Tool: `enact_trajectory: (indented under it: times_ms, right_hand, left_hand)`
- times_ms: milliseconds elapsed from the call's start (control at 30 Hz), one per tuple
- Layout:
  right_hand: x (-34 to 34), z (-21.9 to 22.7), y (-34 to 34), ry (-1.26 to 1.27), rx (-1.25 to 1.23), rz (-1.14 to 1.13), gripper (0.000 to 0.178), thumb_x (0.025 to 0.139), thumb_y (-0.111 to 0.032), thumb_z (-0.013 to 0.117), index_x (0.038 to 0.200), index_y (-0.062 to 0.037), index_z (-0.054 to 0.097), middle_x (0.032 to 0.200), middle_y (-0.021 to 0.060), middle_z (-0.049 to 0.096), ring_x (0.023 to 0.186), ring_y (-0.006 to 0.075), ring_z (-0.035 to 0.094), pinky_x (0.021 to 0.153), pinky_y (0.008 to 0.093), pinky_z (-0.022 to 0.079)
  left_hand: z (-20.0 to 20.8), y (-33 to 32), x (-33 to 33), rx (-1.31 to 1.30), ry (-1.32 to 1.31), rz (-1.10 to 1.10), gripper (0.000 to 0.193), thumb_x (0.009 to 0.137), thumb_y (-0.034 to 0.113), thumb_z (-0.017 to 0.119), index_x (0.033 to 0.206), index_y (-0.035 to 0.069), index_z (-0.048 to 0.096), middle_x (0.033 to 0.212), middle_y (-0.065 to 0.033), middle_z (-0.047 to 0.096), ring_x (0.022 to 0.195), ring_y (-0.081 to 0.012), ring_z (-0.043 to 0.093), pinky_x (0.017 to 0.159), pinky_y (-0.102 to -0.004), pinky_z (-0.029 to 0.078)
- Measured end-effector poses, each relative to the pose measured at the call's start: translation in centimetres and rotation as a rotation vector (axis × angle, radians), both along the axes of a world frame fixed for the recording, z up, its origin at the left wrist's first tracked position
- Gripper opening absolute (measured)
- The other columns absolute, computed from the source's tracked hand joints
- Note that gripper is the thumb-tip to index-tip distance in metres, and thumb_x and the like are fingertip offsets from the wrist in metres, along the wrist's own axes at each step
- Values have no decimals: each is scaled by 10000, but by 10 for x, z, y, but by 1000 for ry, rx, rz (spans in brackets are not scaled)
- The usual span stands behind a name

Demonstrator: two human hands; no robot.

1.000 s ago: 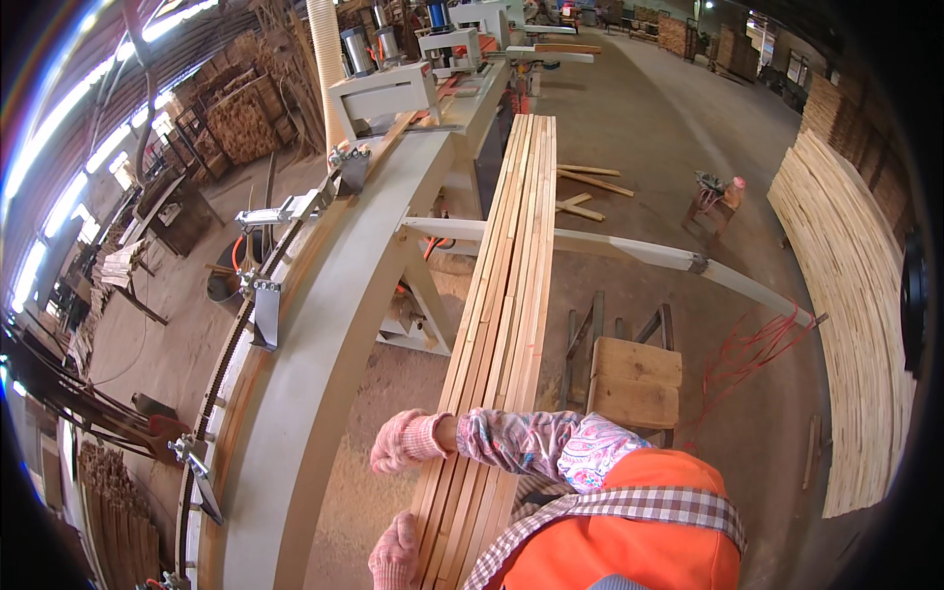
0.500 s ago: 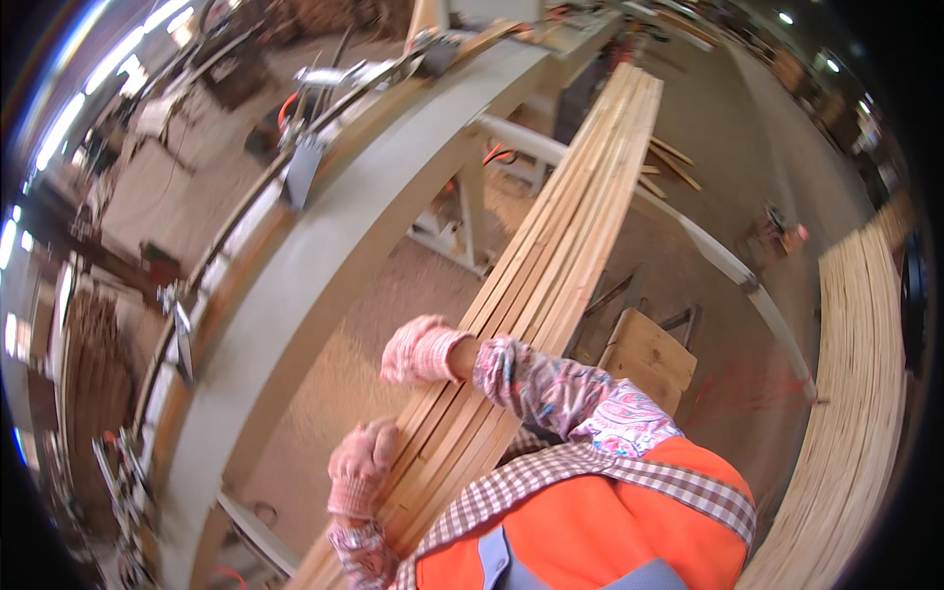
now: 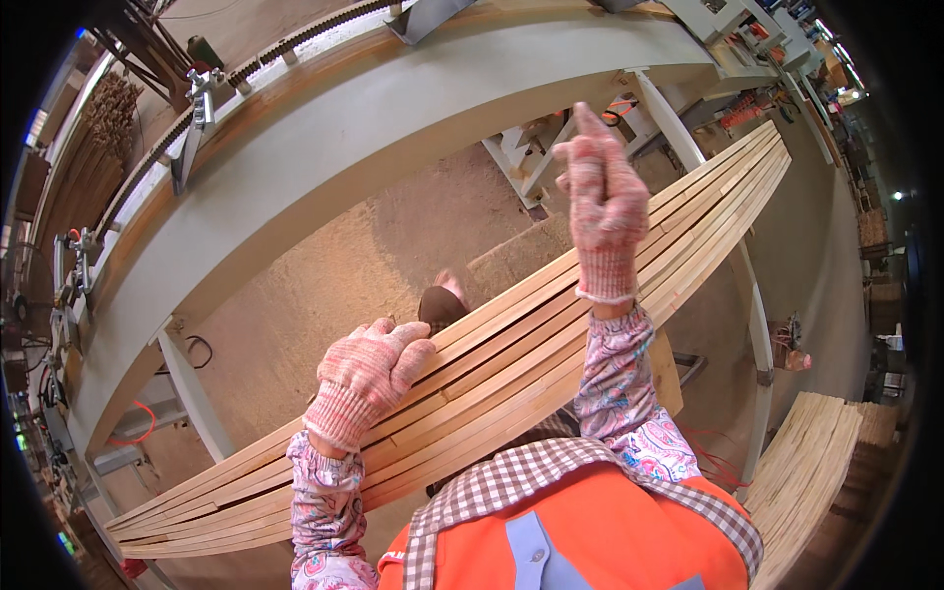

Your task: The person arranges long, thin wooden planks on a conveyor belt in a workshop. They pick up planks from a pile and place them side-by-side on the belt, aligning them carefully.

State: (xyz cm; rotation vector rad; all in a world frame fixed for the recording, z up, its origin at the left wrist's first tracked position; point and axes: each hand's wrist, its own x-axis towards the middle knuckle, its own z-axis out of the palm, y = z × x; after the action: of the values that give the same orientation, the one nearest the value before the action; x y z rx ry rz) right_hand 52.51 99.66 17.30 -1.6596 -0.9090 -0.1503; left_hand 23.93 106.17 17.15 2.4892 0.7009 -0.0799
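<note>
A row of long, pale wooden strips lies side by side across in front of me, running from the lower left to the upper right. My left hand, in a pink-and-white knitted glove, is closed over their far edge, its thumb on top and the fingertips partly hidden. My right hand, gloved the same way, is raised above the strips toward their right part. Its fingers stretch away from me, somewhat blurred, and nothing shows in them.
Beyond the strips, a long grey machine beam bears metal clamps and a threaded rod. Grey legs stand below it on a dusty floor. More stacked wooden strips are at the lower right.
The view has swung, so the strips now run more crosswise. My right hand has come off the strips and risen with its fingers extended. My left hand remains at their far edge.
</note>
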Motion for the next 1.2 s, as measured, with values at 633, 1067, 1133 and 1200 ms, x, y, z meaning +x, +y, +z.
enact_trajectory:
  times_ms: [633, 1067, 1133, 1200]
  right_hand:
    - [-51, 2, 12, -249, -1033, 655, 416, 1010, -399, 488, 1347, -171, 574, 1143, 138, 692, 943, 285, 692, 766, 370, 578]
    - [-65, 19, 27, -139, -1374, 777, 337, 964, -427, 486, 1218, -257, 627, 1161, 29, 695, 1091, 302, 652, 855, 557, 532]
    - [-69, 13, 26, -163, -1334, 782, 301, 937, -393, 528, 1162, -238, 654, 1119, 38, 703, 1050, 302, 664, 810, 572, 539]
    - [-70, 2, 31, -168, -1292, 794, 264, 911, -359, 570, 1106, -220, 681, 1078, 47, 712, 1010, 301, 677, 765, 587, 547]
  left_hand:
    - [3, 0, -2, 37, -46, -38, 292, 955, 341, 521, 1119, 151, 671, 939, -131, 663, 874, -324, 642, 743, -405, 534]
    - [-3, 49, 12, 306, -38, 237, 487, 901, 465, 604, 1255, 129, 599, 1321, -124, 581, 1184, -321, 565, 987, -428, 469]
    - [-60, 109, 9, 652, 50, 295, 623, 880, 499, 600, 1354, 102, 521, 1332, -160, 542, 1235, -361, 488, 1024, -445, 425]
    - [-64, 122, 12, 648, 63, 352, 591, 935, 454, 551, 1342, 27, 515, 1353, -233, 524, 1268, -373, 468, 1066, -449, 381]
